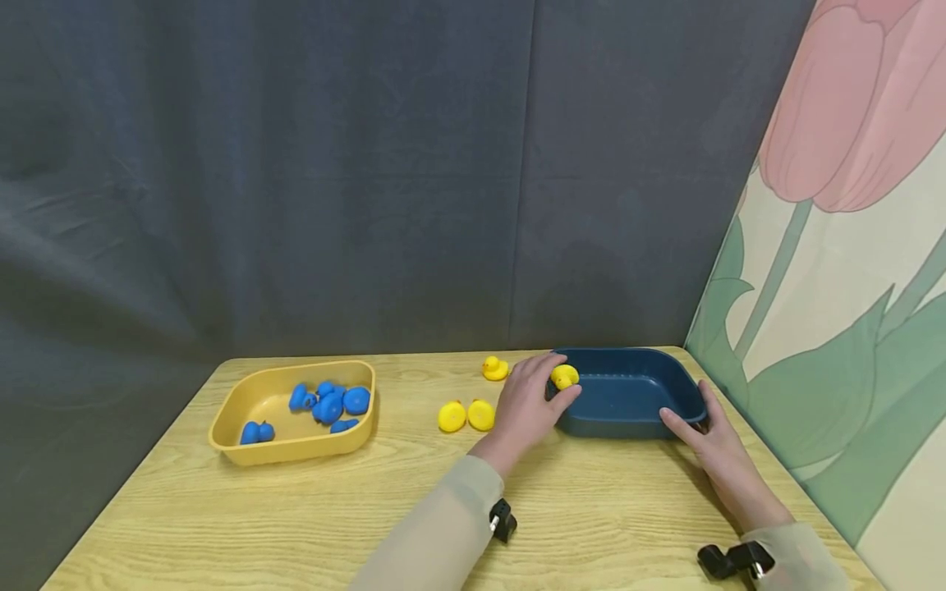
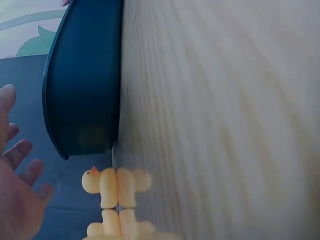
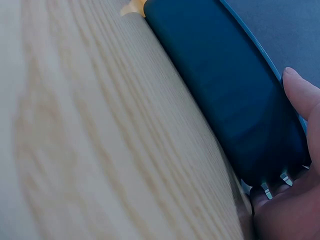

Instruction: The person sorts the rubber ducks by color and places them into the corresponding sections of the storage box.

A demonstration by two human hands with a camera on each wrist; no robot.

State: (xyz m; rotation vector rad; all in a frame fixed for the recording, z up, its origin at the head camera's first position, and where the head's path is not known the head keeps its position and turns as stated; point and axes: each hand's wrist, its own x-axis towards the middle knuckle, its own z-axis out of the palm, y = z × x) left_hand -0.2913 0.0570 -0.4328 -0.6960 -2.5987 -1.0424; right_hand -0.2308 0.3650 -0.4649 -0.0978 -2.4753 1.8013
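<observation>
My left hand is over the left end of a dark blue bin, its fingers spread apart in the left wrist view. A yellow rubber duck shows tilted between its thumb and fingertips, inside the rim. My right hand grips the bin's right end, the thumb at the rim and the other fingers against the outer wall. Left of the bin, one yellow duck sits upright near the back edge. Two more, a left duck and a right duck, lie tipped with their round bases showing.
A yellow bin on the left of the wooden table holds several blue rubber toys. A dark grey curtain hangs behind the table. On the right stands a tulip-patterned panel.
</observation>
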